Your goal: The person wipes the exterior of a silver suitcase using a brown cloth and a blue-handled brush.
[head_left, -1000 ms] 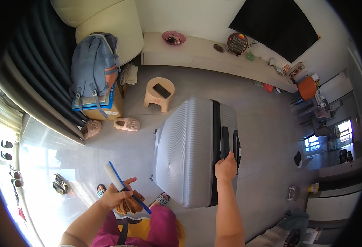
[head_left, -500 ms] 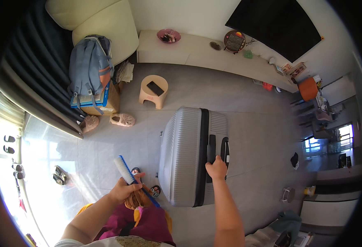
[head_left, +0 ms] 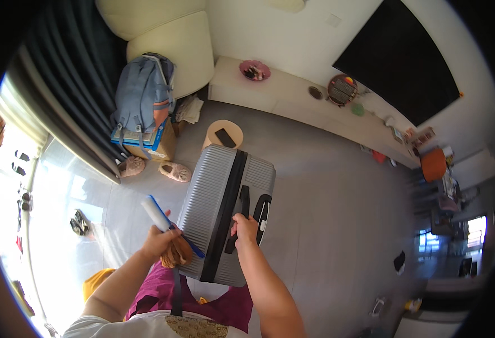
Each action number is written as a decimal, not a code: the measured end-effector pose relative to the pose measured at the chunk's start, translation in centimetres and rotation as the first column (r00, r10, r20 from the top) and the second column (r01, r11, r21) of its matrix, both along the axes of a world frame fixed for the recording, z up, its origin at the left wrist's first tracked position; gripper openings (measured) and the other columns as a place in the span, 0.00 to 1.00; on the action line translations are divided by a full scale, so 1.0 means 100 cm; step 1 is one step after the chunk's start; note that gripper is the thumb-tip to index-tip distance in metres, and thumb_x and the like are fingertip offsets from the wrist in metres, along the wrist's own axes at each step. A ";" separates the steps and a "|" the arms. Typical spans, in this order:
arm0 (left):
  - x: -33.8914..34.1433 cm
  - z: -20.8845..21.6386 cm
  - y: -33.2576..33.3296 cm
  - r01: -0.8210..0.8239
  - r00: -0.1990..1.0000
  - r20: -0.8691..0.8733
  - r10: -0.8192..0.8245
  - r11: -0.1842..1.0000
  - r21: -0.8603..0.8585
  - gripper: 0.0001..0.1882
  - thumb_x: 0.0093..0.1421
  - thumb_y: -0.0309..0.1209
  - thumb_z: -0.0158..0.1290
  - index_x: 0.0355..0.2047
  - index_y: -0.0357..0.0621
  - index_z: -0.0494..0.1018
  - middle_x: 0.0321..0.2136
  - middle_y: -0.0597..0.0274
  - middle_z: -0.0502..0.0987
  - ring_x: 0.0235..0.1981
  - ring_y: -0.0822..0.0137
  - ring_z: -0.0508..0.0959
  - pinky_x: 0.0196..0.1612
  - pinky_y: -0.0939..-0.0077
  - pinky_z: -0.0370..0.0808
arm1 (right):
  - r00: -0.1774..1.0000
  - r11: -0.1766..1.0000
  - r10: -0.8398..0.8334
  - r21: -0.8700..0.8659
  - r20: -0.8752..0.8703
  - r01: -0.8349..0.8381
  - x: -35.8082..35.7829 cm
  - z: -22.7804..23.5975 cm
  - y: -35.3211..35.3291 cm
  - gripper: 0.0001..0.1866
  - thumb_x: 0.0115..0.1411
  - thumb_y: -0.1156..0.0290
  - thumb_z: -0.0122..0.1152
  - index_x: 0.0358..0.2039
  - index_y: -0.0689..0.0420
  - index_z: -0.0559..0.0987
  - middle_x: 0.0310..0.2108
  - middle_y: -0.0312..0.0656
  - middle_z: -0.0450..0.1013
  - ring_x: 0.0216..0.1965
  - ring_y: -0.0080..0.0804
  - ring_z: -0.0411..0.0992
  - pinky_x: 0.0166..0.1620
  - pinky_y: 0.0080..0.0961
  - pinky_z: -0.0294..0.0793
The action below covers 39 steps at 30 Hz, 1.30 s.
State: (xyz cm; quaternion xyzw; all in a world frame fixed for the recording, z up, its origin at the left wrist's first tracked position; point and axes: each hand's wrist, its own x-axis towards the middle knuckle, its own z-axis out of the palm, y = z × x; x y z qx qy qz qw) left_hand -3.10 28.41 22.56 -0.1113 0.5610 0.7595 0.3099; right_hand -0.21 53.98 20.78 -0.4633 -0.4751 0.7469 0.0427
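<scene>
My right hand (head_left: pixel 246 230) is closed round the black side handle (head_left: pixel 244 198) of a ribbed grey suitcase (head_left: pixel 209 188). The suitcase stands close in front of my legs, and its far end hides the lower part of a stool. In my left hand (head_left: pixel 157 242) is a long brush (head_left: pixel 155 214) with a blue back and pale bristles, slanting across the suitcase's left side. Bunched brown cloth (head_left: pixel 177 253) hangs at the same hand, seemingly held with the brush. Whether the suitcase touches the floor I cannot tell.
Beyond the suitcase stands a beige stool (head_left: pixel 236 128) with a phone (head_left: pixel 225 138) on it. Pink slippers (head_left: pixel 174 171) lie beside a box bearing a grey-blue backpack (head_left: pixel 140 93). A long low cabinet (head_left: pixel 292 98) lines the wall, and dark shoes (head_left: pixel 79 223) lie at left.
The suitcase has come left and closer to my body with my right hand on its handle. My left hand, still holding the brush, has shifted slightly left and up. The view has turned.
</scene>
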 end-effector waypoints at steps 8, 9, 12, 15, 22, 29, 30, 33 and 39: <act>0.082 0.010 0.099 -0.222 0.923 0.341 0.179 0.971 0.091 0.30 0.56 0.25 0.56 0.58 0.36 0.59 0.40 0.51 0.75 0.41 0.55 0.78 0.48 0.60 0.76 | 0.996 0.975 -0.038 -0.221 -0.082 0.019 0.107 -0.035 0.160 0.12 0.48 0.73 0.60 0.18 0.54 0.64 0.08 0.35 0.56 0.08 0.30 0.55 0.14 0.29 0.54; 0.103 0.017 0.124 -0.256 0.882 0.438 0.176 0.958 0.130 0.27 0.56 0.25 0.56 0.56 0.38 0.61 0.41 0.50 0.76 0.42 0.56 0.78 0.49 0.61 0.75 | 0.999 0.976 -0.035 -0.213 0.010 0.037 0.127 -0.043 0.176 0.12 0.48 0.74 0.59 0.17 0.53 0.63 0.08 0.35 0.55 0.08 0.30 0.54 0.14 0.29 0.54; 0.157 0.009 0.179 -0.345 0.789 0.591 0.168 0.917 0.200 0.22 0.56 0.24 0.57 0.51 0.43 0.64 0.37 0.53 0.76 0.40 0.54 0.79 0.45 0.58 0.77 | 0.994 0.986 -0.057 -0.154 0.093 0.071 0.176 -0.067 0.226 0.13 0.48 0.70 0.55 0.15 0.49 0.60 0.09 0.35 0.53 0.10 0.30 0.53 0.16 0.30 0.54; 0.205 -0.010 0.221 -0.384 0.788 0.590 0.176 0.890 0.247 0.21 0.56 0.24 0.56 0.50 0.45 0.65 0.38 0.55 0.75 0.39 0.57 0.79 0.44 0.60 0.78 | 0.965 0.984 -0.090 -0.124 0.246 0.124 0.211 -0.079 0.256 0.13 0.49 0.69 0.53 0.15 0.48 0.58 0.09 0.34 0.52 0.11 0.29 0.52 0.17 0.30 0.55; 0.300 -0.053 0.275 -0.455 0.756 0.623 0.201 0.846 0.279 0.32 0.57 0.25 0.56 0.61 0.41 0.60 0.40 0.61 0.74 0.41 0.65 0.76 0.47 0.69 0.75 | 0.920 0.992 -0.035 -0.101 0.391 0.081 0.290 -0.145 0.325 0.13 0.56 0.67 0.49 0.18 0.49 0.59 0.12 0.33 0.55 0.12 0.27 0.55 0.18 0.27 0.60; 0.407 -0.102 0.344 -0.422 0.762 0.621 0.184 0.869 0.260 0.40 0.57 0.26 0.57 0.67 0.35 0.50 0.41 0.63 0.74 0.43 0.69 0.74 0.52 0.75 0.68 | 0.868 0.976 0.020 -0.198 0.496 0.091 0.348 -0.234 0.430 0.08 0.60 0.73 0.48 0.23 0.53 0.66 0.17 0.34 0.60 0.19 0.25 0.60 0.24 0.26 0.67; 0.419 -0.109 0.352 -0.434 0.745 0.640 0.187 0.864 0.254 0.41 0.57 0.26 0.57 0.67 0.35 0.50 0.41 0.63 0.74 0.43 0.69 0.74 0.52 0.75 0.68 | 0.834 0.984 0.065 -0.175 0.548 0.039 0.356 -0.250 0.444 0.06 0.61 0.73 0.46 0.26 0.54 0.67 0.20 0.37 0.61 0.22 0.28 0.62 0.28 0.29 0.70; 0.449 -0.138 0.377 -0.433 0.719 0.664 0.204 0.879 0.199 0.42 0.58 0.26 0.56 0.68 0.34 0.45 0.42 0.60 0.74 0.43 0.69 0.74 0.51 0.74 0.69 | 0.757 0.983 0.167 -0.167 0.631 -0.078 0.379 -0.291 0.471 0.07 0.63 0.73 0.41 0.35 0.59 0.70 0.27 0.42 0.66 0.29 0.35 0.66 0.40 0.40 0.75; 0.493 -0.174 0.415 -0.464 0.657 0.701 0.276 0.882 0.087 0.46 0.58 0.25 0.56 0.69 0.35 0.39 0.45 0.56 0.74 0.44 0.66 0.76 0.50 0.72 0.71 | 0.684 0.962 0.242 -0.261 0.688 -0.078 0.426 -0.360 0.511 0.14 0.66 0.69 0.41 0.46 0.59 0.72 0.36 0.44 0.71 0.37 0.40 0.70 0.49 0.49 0.74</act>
